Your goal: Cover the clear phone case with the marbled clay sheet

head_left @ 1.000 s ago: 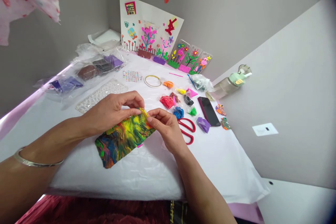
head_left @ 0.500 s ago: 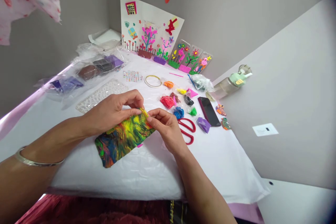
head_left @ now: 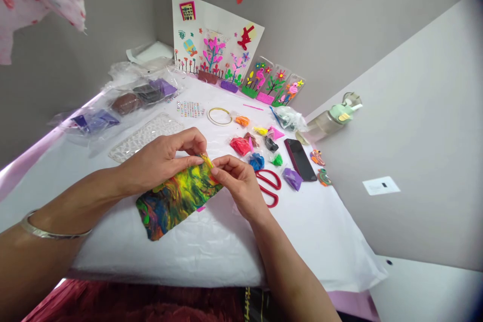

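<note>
Between my hands is a flat rectangular slab of marbled clay (head_left: pixel 177 201), swirled in yellow, green, blue, red and orange, held tilted above the white-covered table. My left hand (head_left: pixel 171 153) pinches its far edge with thumb and fingers. Close beside it, my right hand (head_left: pixel 237 181) grips the upper right corner, thumb on top. A small yellow fold of clay shows between the two sets of fingertips. Just right of my right hand lie the red handles of scissors (head_left: pixel 272 186); their blades are hidden. A bit of pink peeks out below the slab.
Several small bags of coloured clay, such as a red one (head_left: pixel 240 146), lie beyond my right hand, near a phone (head_left: pixel 301 160). A bottle (head_left: pixel 328 121) lies by the wall. At left are bagged clay lumps (head_left: pixel 126 104) and a textured clear sheet (head_left: pixel 147 136). Decorated panels (head_left: pixel 219 40) lean behind.
Almost nothing differs. Both hands keep their pinch on the clay slab in the same place, with only a very slight shift of the view.
</note>
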`<control>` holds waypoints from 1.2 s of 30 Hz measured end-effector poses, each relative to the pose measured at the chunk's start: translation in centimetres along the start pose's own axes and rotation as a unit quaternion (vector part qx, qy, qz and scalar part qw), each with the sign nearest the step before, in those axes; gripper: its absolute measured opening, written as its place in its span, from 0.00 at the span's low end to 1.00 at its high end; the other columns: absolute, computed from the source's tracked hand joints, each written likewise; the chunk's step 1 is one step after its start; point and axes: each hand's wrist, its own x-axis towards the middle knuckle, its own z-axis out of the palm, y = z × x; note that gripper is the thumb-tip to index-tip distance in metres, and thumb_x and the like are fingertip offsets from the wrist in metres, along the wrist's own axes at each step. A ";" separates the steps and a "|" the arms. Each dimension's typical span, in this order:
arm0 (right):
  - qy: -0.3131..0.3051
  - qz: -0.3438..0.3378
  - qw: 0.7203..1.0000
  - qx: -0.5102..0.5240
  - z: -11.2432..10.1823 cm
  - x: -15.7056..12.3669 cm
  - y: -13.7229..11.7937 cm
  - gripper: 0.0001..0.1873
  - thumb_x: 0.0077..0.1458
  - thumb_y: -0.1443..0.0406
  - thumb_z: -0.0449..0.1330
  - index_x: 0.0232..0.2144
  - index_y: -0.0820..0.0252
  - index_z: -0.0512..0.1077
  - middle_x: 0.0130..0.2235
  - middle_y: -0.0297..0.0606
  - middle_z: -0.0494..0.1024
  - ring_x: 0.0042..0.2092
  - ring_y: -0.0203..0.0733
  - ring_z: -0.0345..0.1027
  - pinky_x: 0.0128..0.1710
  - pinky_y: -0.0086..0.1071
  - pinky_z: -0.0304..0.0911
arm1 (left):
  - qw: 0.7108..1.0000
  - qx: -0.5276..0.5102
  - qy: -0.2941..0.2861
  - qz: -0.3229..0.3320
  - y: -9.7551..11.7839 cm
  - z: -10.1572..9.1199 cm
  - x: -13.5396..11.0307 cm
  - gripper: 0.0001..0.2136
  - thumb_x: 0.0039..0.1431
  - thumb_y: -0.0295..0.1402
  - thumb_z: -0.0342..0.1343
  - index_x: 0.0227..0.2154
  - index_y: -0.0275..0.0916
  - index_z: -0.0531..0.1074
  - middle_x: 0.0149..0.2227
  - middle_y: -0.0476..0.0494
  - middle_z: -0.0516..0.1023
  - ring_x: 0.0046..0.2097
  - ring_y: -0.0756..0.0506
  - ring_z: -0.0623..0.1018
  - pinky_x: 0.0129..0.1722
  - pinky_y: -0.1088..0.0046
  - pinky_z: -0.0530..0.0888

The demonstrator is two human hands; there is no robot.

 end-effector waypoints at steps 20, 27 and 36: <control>0.007 -0.057 0.995 -0.075 1.2 -0.7 -0.1 0.06 0.55 0.62 0.67 0.33 0.58 0.76 0.30 0.32 0.76 0.30 0.35 0.66 0.31 0.29 0.64 | 0.997 -0.044 0.034 -0.048 1.4 2.2 -0.2 0.04 0.64 0.35 0.54 0.38 0.42 0.69 0.37 0.52 0.73 0.40 0.46 0.74 0.40 0.70 0.69; 0.013 -0.038 0.999 -0.022 0.8 -0.4 -0.1 0.10 0.52 0.60 0.71 0.33 0.59 0.77 0.30 0.31 0.76 0.30 0.34 0.67 0.32 0.28 0.63 | 0.994 -0.090 0.009 -0.055 0.9 1.3 -0.1 0.07 0.63 0.38 0.53 0.40 0.42 0.69 0.36 0.50 0.74 0.37 0.46 0.74 0.37 0.68 0.70; 0.002 -0.035 0.999 -0.004 0.0 -0.4 0.1 0.12 0.56 0.56 0.70 0.34 0.58 0.78 0.30 0.31 0.75 0.31 0.34 0.65 0.32 0.28 0.61 | 0.990 -0.123 -0.040 -0.056 0.0 0.3 -0.2 0.08 0.66 0.39 0.56 0.44 0.45 0.71 0.38 0.51 0.75 0.40 0.46 0.76 0.40 0.70 0.72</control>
